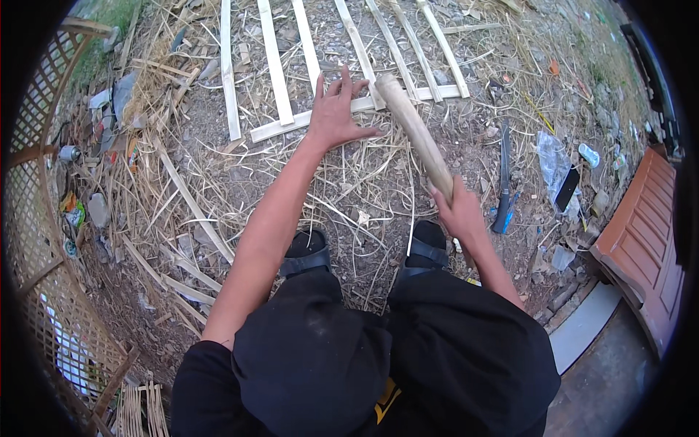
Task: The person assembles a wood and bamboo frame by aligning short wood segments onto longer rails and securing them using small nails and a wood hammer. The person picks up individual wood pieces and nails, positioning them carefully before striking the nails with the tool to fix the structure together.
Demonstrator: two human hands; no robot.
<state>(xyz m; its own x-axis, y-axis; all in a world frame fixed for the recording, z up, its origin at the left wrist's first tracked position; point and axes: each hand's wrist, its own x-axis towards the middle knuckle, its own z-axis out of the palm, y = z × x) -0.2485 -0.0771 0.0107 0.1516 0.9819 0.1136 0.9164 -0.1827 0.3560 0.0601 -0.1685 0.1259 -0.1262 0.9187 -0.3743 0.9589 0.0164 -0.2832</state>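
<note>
A plastic bag [551, 162] lies at right; right fingers [440, 202] grip a thick stick [419, 131], left fingers [345, 80] splay, released, over a slat [291, 126].

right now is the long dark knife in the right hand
No, the right hand grips the thick wooden stick, while the long dark knife lies on the ground.

Outdoor yard, prob. work area, dirt grnd [477, 153] w/ shavings [349, 171], lattice panel [33, 207]
</note>
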